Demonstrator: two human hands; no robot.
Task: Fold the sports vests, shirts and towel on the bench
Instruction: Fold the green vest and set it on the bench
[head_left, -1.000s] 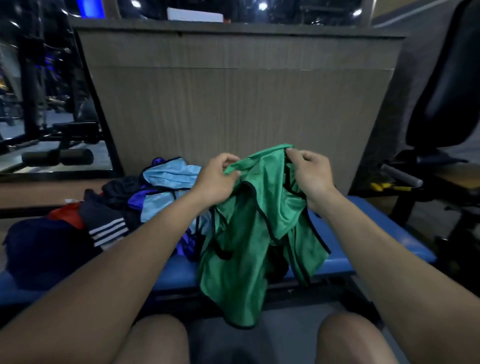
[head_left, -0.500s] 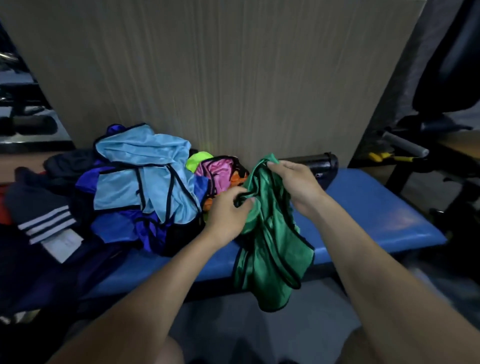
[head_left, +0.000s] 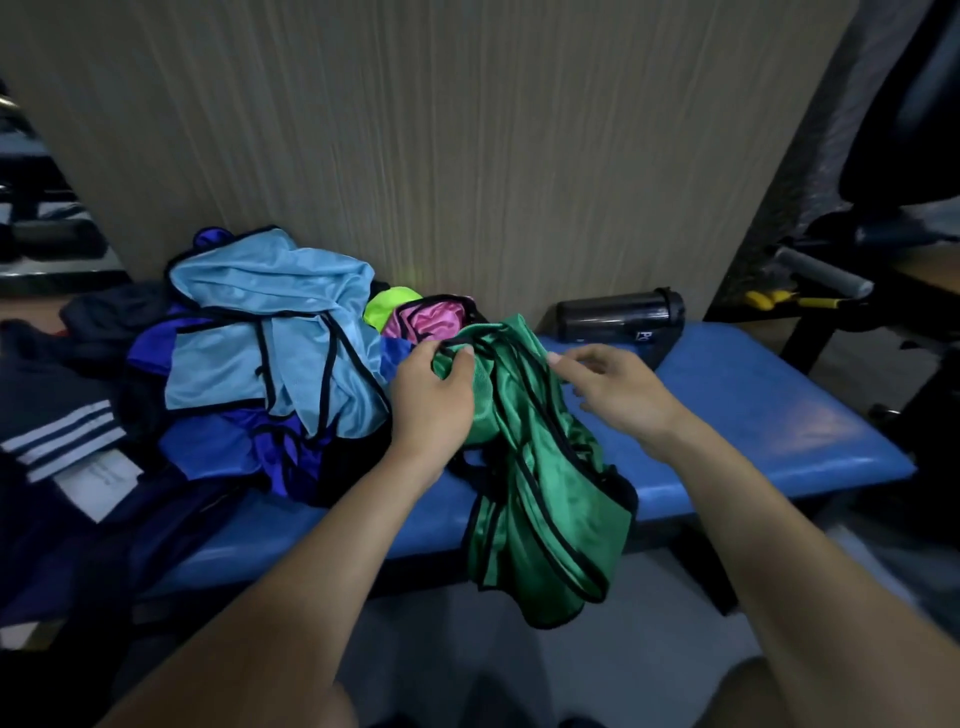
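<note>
A green sports vest with black trim lies crumpled on the blue bench, its lower part hanging over the front edge. My left hand grips the vest's upper end. My right hand hovers just right of the vest with loosely spread fingers and holds nothing. To the left is a heap of clothes: a light blue vest on top, darker blue vests beneath, and pink and neon yellow vests behind my left hand.
A dark garment with white stripes lies at the far left of the bench. A black bottle lies on its side against the wood-grain panel. Gym equipment with a black seat stands at the right.
The green vest came down from the air onto the bench. My right hand let go of it and opened just to its right; my left hand keeps its grip.
</note>
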